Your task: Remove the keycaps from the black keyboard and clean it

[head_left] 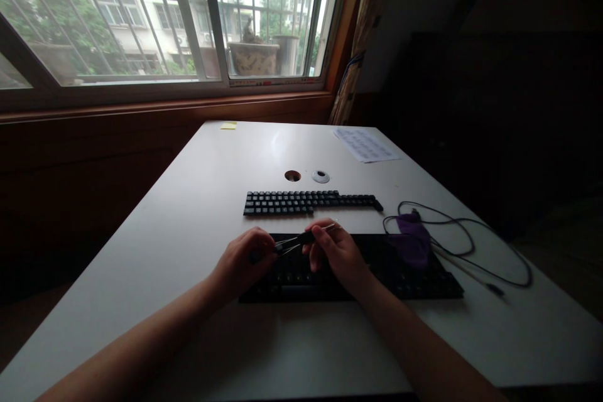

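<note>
My right hand point(340, 257) grips the dark handle of a wire keycap puller point(305, 238), its thin wires reaching left and a metal end showing past the fingers on the right. At the wires' left end, my left hand point(247, 257) is closed in a pinch around a small dark keycap point(279, 247), partly hidden by the fingers. Both hands are above a black keyboard point(414, 289), whose middle they partly cover. Beyond it, black keycaps point(277, 203) stand in neat rows on the white table point(198, 182).
A purple cloth point(411, 242) lies over the keyboard's right part. Beside it a black cable point(473, 245) loops across the table. Farther back are a round hole point(293, 176), a ring-shaped cover point(321, 176), printed paper point(365, 144) and a yellow note point(228, 125).
</note>
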Motion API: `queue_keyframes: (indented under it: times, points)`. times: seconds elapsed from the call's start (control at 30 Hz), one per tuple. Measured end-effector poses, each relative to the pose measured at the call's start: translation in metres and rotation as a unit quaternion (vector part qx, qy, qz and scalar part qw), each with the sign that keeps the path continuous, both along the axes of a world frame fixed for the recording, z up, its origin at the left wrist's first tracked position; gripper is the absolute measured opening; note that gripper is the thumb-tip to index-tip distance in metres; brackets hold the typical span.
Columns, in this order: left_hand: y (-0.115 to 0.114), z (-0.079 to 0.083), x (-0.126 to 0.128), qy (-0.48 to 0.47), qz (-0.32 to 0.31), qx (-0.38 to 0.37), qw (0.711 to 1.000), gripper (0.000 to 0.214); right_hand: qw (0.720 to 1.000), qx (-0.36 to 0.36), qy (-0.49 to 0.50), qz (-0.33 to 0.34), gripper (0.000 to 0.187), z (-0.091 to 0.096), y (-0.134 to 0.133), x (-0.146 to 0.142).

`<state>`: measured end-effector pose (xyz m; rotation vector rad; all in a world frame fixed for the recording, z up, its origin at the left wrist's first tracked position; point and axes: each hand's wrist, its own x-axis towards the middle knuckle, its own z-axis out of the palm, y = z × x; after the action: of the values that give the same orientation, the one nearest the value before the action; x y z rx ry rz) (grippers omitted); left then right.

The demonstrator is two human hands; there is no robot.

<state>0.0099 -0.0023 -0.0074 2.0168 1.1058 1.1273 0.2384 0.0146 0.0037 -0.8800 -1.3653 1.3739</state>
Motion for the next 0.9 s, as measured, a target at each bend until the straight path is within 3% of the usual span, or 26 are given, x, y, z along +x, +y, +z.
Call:
queue_keyframes:
  times: [0.23, 0.57, 0.77, 0.9]
  points:
    - [0.0, 0.005, -0.002, 0.011, -0.02, 0.013, 1.0, 0.005, 1.0, -0.003, -0.004, 0.004, 0.031, 0.001, -0.001, 0.0]
    - [-0.003, 0.002, -0.005, -0.068, -0.025, -0.088, 0.993, 0.009, 0.999, -0.004, 0.02, 0.05, 0.024, -0.003, -0.002, 0.008]
    - [-0.007, 0.005, -0.002, -0.019, 0.024, 0.063, 0.998, 0.01, 0.996, -0.028, 0.068, 0.054, 0.021, -0.007, -0.003, 0.012]
    - [-0.009, 0.007, 0.0, -0.015, 0.058, 0.111, 0.992, 0.014, 0.996, -0.029, 0.071, 0.041, 0.021, -0.007, -0.004, 0.011]
